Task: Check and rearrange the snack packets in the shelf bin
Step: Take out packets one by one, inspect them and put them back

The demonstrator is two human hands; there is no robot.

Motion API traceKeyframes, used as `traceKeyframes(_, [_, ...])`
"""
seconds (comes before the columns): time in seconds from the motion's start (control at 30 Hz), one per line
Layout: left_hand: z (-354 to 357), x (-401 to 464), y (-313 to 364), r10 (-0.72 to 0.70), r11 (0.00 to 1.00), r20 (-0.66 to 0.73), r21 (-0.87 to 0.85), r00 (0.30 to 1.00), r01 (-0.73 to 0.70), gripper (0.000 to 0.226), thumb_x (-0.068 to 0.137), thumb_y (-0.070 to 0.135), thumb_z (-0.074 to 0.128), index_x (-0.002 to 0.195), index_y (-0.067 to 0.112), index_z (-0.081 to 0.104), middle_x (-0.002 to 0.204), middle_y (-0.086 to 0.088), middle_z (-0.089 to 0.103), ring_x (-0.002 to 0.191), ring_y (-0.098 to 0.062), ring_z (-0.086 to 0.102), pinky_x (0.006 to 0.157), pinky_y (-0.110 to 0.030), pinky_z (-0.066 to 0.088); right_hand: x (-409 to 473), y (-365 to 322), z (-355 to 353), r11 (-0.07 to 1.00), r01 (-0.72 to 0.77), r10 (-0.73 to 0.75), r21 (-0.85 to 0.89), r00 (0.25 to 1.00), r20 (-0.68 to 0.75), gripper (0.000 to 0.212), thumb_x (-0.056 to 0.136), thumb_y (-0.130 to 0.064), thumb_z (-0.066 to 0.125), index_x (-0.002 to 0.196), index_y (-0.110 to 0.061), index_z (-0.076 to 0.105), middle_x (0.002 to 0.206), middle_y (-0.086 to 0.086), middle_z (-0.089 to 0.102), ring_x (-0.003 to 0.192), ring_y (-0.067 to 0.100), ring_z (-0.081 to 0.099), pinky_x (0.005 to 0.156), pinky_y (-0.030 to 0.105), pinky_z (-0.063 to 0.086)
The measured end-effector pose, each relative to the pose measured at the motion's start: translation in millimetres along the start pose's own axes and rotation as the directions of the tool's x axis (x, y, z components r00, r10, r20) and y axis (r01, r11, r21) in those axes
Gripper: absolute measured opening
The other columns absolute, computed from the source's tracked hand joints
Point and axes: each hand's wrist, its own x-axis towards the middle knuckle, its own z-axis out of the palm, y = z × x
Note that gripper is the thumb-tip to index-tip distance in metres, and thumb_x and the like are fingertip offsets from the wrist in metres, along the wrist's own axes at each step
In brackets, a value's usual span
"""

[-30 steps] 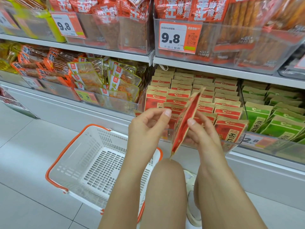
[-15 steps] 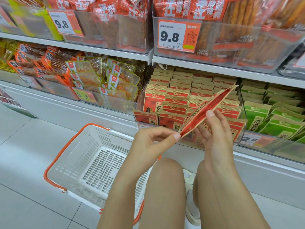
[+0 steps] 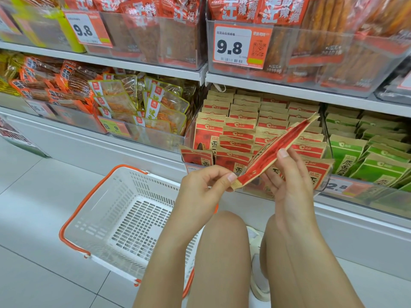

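Note:
I hold one red and tan snack packet (image 3: 275,151) edge-on in front of the shelf, slanting from lower left to upper right. My left hand (image 3: 204,187) pinches its lower end between thumb and forefinger. My right hand (image 3: 289,181) grips its middle from behind, with the thumb on the near edge. Behind it a clear shelf bin (image 3: 321,185) holds several rows of matching red packets (image 3: 235,134) standing upright.
Green packets (image 3: 364,158) fill the bin to the right, and clear pouches (image 3: 144,107) fill the bin to the left. A white basket with orange handles (image 3: 124,221) sits on the tiled floor by my knees. Upper shelf bins carry 9.8 price tags (image 3: 240,46).
The packet swung from nearly upright to a low slant, and my left hand dropped to pinch its lower end. In the last half second little moved.

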Motion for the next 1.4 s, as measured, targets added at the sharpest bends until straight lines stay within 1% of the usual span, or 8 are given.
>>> traceKeyframes(0.47, [0,-1,-2,0.025,1.000,-0.036,0.015,0.999,-0.025,0.015,0.090,0.028,0.063,0.078,0.032,0.071,0.074,0.011,0.072,0.077,-0.009,0.067,0.078,-0.036,0.053,-3,-1,2,1.000,-0.019,0.019,0.009,1.000,-0.017,0.057,0.074,-0.042,0.069,0.127,-0.028,0.053,0.100,-0.011,0.074,0.101,0.014,0.069,0.089,0.029,0.050])
traceKeyframes(0.67, [2,-5,3,0.066,0.998,-0.112,-0.012,0.992,-0.067,0.006,0.092,0.021,0.070,0.089,0.025,0.073,0.086,0.014,0.073,0.086,-0.003,0.067,0.074,-0.017,0.050,-1,1,1,0.996,-0.043,0.051,0.072,0.993,-0.107,0.069,0.074,-0.039,0.076,0.135,-0.025,0.047,0.116,-0.003,0.069,0.105,0.017,0.068,0.090,0.032,0.052])
traceKeyframes(0.8, [4,-5,5,0.075,0.997,-0.093,-0.011,0.993,-0.076,0.006,0.090,0.017,0.071,0.090,0.023,0.072,0.089,0.014,0.073,0.088,-0.001,0.066,0.073,-0.014,0.049,0,1,-1,0.996,-0.051,0.058,0.076,0.994,-0.096,0.068,0.074,-0.040,0.070,0.136,-0.024,0.047,0.118,0.000,0.068,0.107,0.018,0.067,0.090,0.032,0.052])
traceKeyframes(0.97, [10,-2,7,0.103,0.994,-0.046,0.045,0.994,-0.101,0.032,0.082,0.024,0.079,0.112,0.033,0.068,0.105,0.015,0.070,0.098,-0.004,0.065,0.087,-0.030,0.055,-4,4,4,0.999,-0.021,0.021,-0.028,1.000,0.013,0.067,0.069,-0.039,0.081,0.128,-0.032,0.049,0.113,-0.001,0.069,0.102,0.011,0.068,0.077,0.022,0.054])
traceKeyframes(1.1, [19,5,5,0.147,0.968,-0.047,0.210,0.988,-0.134,0.039,0.085,0.031,0.072,0.122,0.039,0.062,0.107,0.015,0.068,0.098,-0.005,0.064,0.085,-0.039,0.055,-6,7,8,0.995,0.004,0.008,-0.102,0.993,0.116,0.070,0.065,-0.039,0.071,0.130,-0.030,0.049,0.118,0.001,0.066,0.100,0.008,0.068,0.072,0.018,0.055])
traceKeyframes(1.23, [14,8,0,0.068,0.997,-0.142,-0.026,0.988,-0.072,0.029,0.088,0.025,0.066,0.115,0.034,0.065,0.098,0.011,0.074,0.093,-0.009,0.070,0.086,-0.035,0.057,-4,4,4,0.989,0.016,0.010,-0.144,0.984,0.179,0.044,0.075,-0.031,0.067,0.118,-0.034,0.059,0.107,-0.005,0.072,0.095,0.002,0.068,0.073,0.013,0.053])
traceKeyframes(1.3, [9,9,-1,-0.001,0.978,-0.109,-0.209,0.994,-0.022,0.026,0.092,0.013,0.067,0.115,0.025,0.066,0.103,0.002,0.076,0.098,-0.015,0.071,0.085,-0.031,0.057,-1,1,0,0.988,-0.008,0.041,-0.155,0.977,0.211,0.026,0.083,-0.019,0.066,0.106,-0.031,0.066,0.100,-0.007,0.075,0.094,0.005,0.070,0.072,0.014,0.053])
traceKeyframes(1.4, [5,7,-1,-0.062,0.937,-0.054,-0.348,0.997,0.040,0.026,0.095,0.006,0.060,0.117,0.018,0.064,0.106,-0.005,0.076,0.098,-0.017,0.072,0.080,-0.024,0.056,4,0,-4,0.981,-0.062,0.104,-0.182,0.967,0.231,0.022,0.086,-0.013,0.064,0.104,-0.025,0.069,0.099,-0.006,0.075,0.096,0.009,0.070,0.073,0.016,0.055])
